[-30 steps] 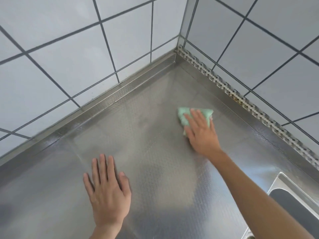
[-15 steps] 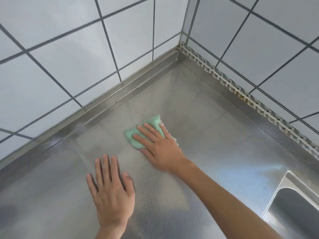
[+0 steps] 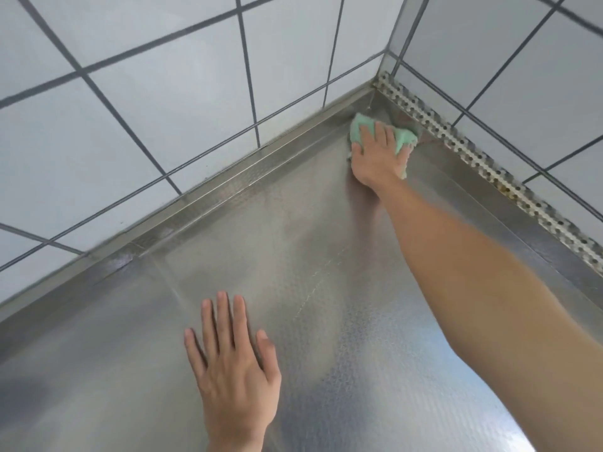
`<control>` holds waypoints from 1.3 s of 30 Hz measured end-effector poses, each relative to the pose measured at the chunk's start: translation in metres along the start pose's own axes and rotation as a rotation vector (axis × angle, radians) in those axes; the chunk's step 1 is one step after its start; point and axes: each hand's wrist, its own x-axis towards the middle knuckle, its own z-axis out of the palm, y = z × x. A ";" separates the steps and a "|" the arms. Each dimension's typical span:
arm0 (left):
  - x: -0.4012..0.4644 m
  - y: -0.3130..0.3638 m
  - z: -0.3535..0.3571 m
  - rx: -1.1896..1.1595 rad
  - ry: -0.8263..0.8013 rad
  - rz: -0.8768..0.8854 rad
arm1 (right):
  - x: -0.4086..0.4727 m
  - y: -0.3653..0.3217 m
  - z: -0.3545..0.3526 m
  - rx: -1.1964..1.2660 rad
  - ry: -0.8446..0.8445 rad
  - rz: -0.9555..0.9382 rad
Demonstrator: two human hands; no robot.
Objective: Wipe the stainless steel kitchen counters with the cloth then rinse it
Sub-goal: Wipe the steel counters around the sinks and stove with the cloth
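Note:
The textured stainless steel counter (image 3: 293,288) fills the lower view and runs into a tiled corner. A light green cloth (image 3: 359,130) lies bunched at the far corner of the counter, close to both raised back edges. My right hand (image 3: 378,154) presses down flat on the cloth, arm stretched far forward, fingers covering its middle. My left hand (image 3: 233,363) rests palm down on the counter near me, fingers spread, holding nothing.
White tiled walls (image 3: 163,109) with dark grout meet at the corner. A perforated metal strip (image 3: 489,171) runs along the right wall's base. A raised steel lip (image 3: 228,190) borders the left wall.
My right hand slid the cloth left across the counter, then pushed it far forward into the corner. The view tilted so the sink left the frame. My left hand stayed planted.

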 end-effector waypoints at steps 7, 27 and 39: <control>0.001 0.005 -0.012 0.029 -0.061 -0.017 | -0.095 -0.067 0.032 -0.037 0.008 -0.322; 0.001 0.005 -0.014 -0.009 -0.008 -0.002 | -0.155 0.157 -0.002 0.053 0.089 0.158; 0.000 0.004 -0.016 -0.046 -0.044 0.005 | -0.335 0.040 0.068 0.001 -0.043 -0.679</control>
